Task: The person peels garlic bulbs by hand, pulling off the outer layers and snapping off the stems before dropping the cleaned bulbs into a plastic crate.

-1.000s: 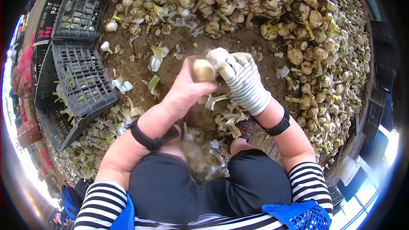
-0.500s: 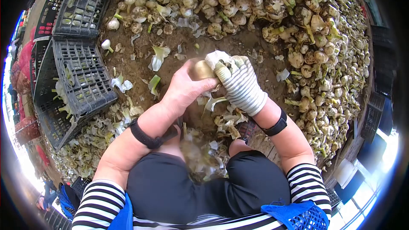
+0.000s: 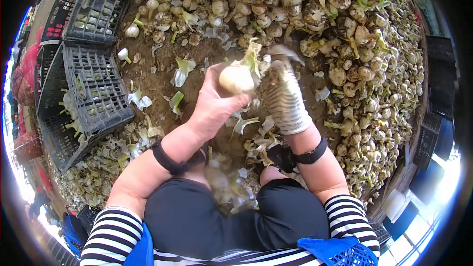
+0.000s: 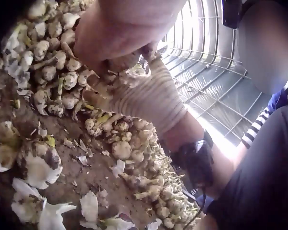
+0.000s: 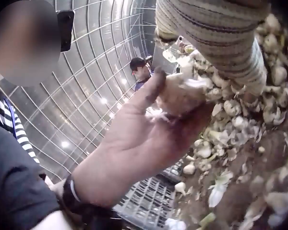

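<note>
My bare left hand (image 3: 214, 96) grips a pale garlic bulb (image 3: 235, 79), thumb on the near side and fingers round the far side. Loosened leafy skin (image 3: 253, 56) stands up from the bulb's right side. Just right of it is my right hand (image 3: 287, 98) in a striped knit glove, its finger end blurred by motion. In the left wrist view the gloved hand (image 4: 146, 98) overlaps the bulb's edge, thumb and fingers spread apart. The right wrist view has the bulb (image 5: 177, 98) in my bare palm. I cannot tell whether the glove pinches any skin.
A large heap of unpeeled garlic (image 3: 364, 74) spreads ahead and along the right. Black plastic crates (image 3: 101, 88) stand tilted on the left. Torn skins (image 3: 182, 71) litter the dirt floor and lie by my legs. Another person (image 5: 141, 69) shows in the background.
The right hand, which was at the bulb's skin, has turned and drawn slightly right. Leafy skin now stands up from the bulb, and more of its pale surface shows. My left hand keeps its grip.
</note>
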The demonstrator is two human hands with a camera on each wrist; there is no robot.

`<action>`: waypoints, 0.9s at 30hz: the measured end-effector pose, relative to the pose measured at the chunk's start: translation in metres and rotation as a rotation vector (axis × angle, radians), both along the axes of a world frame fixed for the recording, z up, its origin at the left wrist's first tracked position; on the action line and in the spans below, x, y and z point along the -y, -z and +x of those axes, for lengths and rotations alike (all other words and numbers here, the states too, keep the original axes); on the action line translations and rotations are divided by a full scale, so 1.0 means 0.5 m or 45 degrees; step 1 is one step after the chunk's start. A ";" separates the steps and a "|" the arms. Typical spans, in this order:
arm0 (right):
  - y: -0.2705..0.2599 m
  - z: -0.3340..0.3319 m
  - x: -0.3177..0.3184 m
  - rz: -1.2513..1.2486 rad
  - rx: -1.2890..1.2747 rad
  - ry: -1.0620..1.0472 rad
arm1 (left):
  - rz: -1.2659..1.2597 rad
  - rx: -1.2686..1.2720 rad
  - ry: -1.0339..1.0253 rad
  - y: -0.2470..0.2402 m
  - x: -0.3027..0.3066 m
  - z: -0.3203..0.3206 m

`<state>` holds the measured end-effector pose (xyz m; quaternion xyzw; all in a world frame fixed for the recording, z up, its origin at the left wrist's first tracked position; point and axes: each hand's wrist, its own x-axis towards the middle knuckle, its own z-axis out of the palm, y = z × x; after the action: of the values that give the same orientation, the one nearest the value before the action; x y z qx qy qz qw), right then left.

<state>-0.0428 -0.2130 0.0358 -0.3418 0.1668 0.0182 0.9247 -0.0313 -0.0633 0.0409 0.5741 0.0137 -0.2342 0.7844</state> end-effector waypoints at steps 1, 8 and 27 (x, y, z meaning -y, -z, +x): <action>0.005 -0.005 -0.014 -0.089 -0.060 -0.072 | -0.003 0.003 0.002 0.002 0.009 -0.004; 0.006 -0.021 -0.027 -0.378 -0.088 0.048 | -0.875 -0.782 0.440 0.011 -0.038 0.040; 0.045 0.058 0.078 -2.541 0.039 -0.108 | -0.511 -0.350 0.209 -0.009 -0.038 0.027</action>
<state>-0.0135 -0.2518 0.0132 -0.9679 0.0813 -0.1017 0.2149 -0.0180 -0.0445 0.0453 0.3690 0.0267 -0.3709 0.8518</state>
